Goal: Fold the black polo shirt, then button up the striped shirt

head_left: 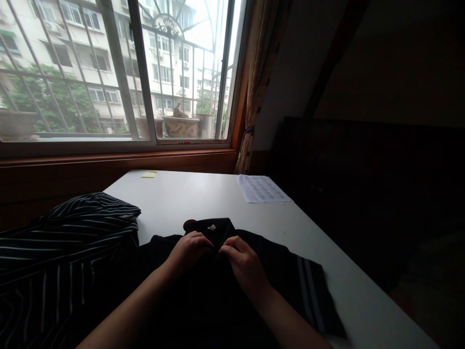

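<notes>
A black shirt lies spread on the white table, its collar toward the window and a small pale label inside the neck. Two grey stripes cross its sleeve on the right. My left hand is closed at the left side of the neck opening, fingertips pinching the dark cloth. Close beside it, my right hand pinches the right side of the opening near the front. The fingertips of both hands almost meet. Too dark to make out is whether a button sits between them.
A black garment with white stripes is heaped at the left. Printed sheets lie at the table's far right corner, and a yellow sticky note at the far left. Behind the white table stands a barred window with a tied curtain.
</notes>
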A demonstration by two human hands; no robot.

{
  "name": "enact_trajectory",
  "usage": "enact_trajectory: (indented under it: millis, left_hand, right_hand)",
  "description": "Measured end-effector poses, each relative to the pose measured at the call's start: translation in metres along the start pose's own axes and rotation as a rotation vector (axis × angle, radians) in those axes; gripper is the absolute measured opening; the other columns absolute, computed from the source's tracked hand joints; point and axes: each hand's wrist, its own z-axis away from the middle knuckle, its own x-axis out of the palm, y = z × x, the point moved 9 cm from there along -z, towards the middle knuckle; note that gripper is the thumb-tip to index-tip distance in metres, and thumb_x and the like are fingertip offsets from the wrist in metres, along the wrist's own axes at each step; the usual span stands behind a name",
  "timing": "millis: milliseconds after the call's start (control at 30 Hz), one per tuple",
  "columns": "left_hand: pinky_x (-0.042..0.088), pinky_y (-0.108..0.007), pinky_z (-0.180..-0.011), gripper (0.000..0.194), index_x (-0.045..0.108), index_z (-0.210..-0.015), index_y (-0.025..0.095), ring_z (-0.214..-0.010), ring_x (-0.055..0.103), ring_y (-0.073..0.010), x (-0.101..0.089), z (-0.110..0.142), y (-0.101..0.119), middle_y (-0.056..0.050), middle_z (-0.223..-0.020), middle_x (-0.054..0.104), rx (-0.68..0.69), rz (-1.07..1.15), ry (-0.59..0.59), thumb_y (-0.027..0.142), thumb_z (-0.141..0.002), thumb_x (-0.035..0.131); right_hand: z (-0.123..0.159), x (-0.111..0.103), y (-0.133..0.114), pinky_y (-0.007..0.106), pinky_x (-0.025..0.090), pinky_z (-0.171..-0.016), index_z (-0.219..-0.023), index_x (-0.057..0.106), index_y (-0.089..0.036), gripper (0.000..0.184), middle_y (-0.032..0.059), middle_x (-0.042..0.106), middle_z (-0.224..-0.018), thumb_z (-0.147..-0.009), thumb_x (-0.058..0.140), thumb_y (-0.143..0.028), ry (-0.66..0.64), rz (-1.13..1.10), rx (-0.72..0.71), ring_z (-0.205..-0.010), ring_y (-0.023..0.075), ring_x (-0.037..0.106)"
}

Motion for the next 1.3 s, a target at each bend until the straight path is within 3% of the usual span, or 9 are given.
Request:
enact_trajectory:
  millis: [167,333,700,1300]
  left_hand:
    - [0.055,-0.024,-0.069,0.009,0.076,-0.09,0.02,-0.076,0.07,-0.0159,0.009,0.0,0.005,-0.003,-0.085,0.073,-0.025,0.009,-0.038,0.019,-0.087,0.068]
    - [0.055,-0.025,-0.071,0.01,0.076,-0.092,0.02,-0.077,0.071,-0.0165,0.008,0.001,0.008,-0.003,-0.088,0.075,-0.007,0.001,0.006,0.023,-0.09,0.067]
    - [0.056,-0.025,-0.071,0.012,0.072,-0.097,0.02,-0.078,0.07,-0.0156,-0.002,0.004,0.027,-0.004,-0.091,0.072,0.126,-0.168,0.107,0.024,-0.095,0.061]
    - [0.055,-0.025,-0.069,0.015,0.069,-0.103,0.02,-0.079,0.068,-0.0149,-0.003,0.008,0.054,-0.005,-0.09,0.072,0.275,-0.27,0.145,0.025,-0.099,0.055]
  right_hand:
    - [0.0,0.002,0.002,0.029,0.051,-0.077,-0.092,0.071,-0.024,0.029,0.004,0.063,-0.093,-0.091,0.05,-0.004,-0.011,-0.04,0.032,-0.086,0.018,0.062]
    - [-0.001,0.002,0.01,0.028,0.051,-0.076,-0.088,0.069,-0.023,0.028,0.0036,0.063,-0.094,-0.09,0.05,-0.003,0.0,-0.041,0.078,-0.084,0.0172,0.062]
    - [-0.003,-0.001,0.004,0.032,0.047,-0.073,-0.087,0.068,-0.024,0.031,0.0056,0.064,-0.091,-0.09,0.049,0.001,-0.083,0.298,-0.008,-0.086,0.0216,0.058]
    - [0.001,-0.008,0.015,0.031,0.053,-0.077,-0.093,0.071,-0.026,0.018,0.0034,0.064,-0.091,-0.093,0.056,-0.016,0.099,-0.132,0.062,-0.084,0.0182,0.064]
